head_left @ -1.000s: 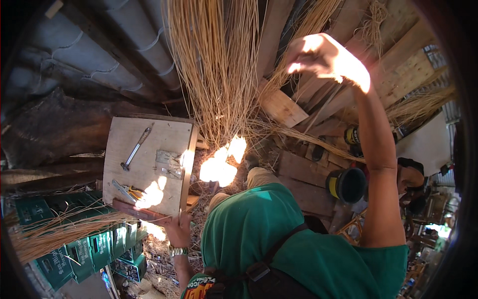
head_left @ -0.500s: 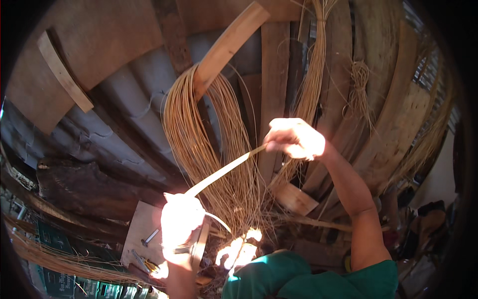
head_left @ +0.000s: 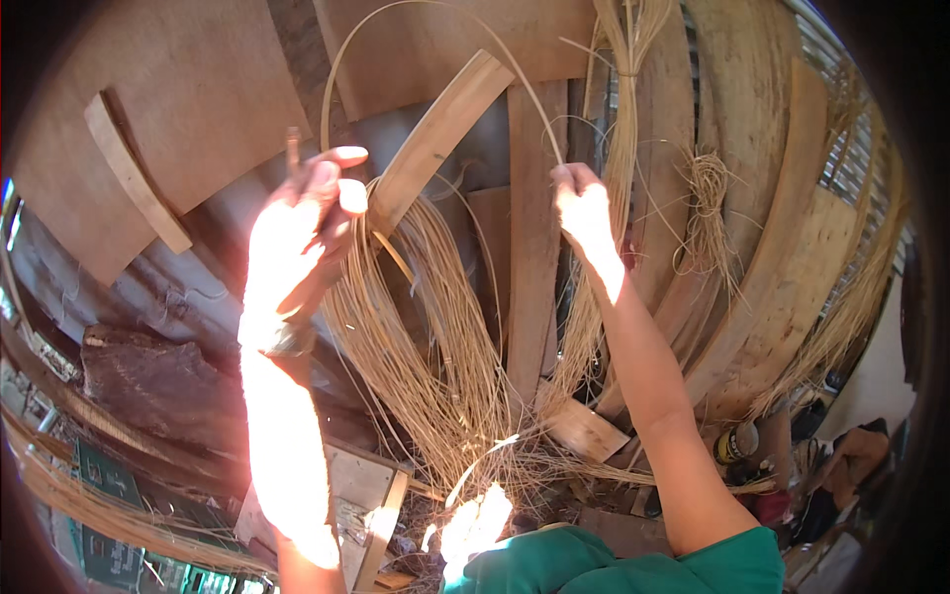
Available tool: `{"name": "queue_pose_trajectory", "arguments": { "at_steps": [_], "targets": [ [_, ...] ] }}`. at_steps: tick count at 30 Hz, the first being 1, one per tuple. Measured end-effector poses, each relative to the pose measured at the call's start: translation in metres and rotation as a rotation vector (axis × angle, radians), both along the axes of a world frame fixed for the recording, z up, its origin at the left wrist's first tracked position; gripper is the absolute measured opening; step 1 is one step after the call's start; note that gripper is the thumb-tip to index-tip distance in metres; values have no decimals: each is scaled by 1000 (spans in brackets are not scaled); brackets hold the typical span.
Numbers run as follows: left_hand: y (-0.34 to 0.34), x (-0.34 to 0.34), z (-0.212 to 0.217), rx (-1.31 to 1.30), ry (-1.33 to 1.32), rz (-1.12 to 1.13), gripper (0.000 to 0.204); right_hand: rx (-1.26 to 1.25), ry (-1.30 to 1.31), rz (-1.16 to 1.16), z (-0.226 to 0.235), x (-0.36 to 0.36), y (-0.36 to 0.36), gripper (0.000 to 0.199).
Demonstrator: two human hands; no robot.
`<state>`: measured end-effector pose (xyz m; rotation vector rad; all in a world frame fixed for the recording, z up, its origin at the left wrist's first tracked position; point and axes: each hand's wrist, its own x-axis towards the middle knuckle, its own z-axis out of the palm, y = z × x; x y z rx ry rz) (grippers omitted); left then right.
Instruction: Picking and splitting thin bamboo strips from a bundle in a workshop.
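Note:
A long thin cane strip bows up in a high arc between my two hands. Its right end is pinched in the fingertips of my right hand. On the other side the strip runs down into my left hand, which is closed around it, partly washed out by sunlight. A short brown piece sticks up from that hand, too blurred to name. Behind and between the hands, a thick bundle of cane strands hangs over a slanted wooden board.
More cane bundles hang at the right, one tied and one coiled. A small wooden bench stands at lower left, near green crates. A can is at lower right. Planks line the wall.
Both hands have risen, the left one most. The strip, held straight and slanting between them before, now bends into a tall arc above. The left hand no longer covers the bench.

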<state>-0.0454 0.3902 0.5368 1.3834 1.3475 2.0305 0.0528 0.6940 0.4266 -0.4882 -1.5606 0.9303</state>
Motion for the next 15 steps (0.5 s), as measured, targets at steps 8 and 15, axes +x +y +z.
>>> {"name": "queue_pose_trajectory", "arguments": {
  "at_steps": [8, 15],
  "targets": [
    [-12, -15, -244, -562, -30, 590, 31, -165, -560, 611, -214, -25, -42, 20],
    [-145, 50, -531, -432, 180, 427, 21, -218, -1065, 572, -474, 175, -33, 26]
  ]
}}
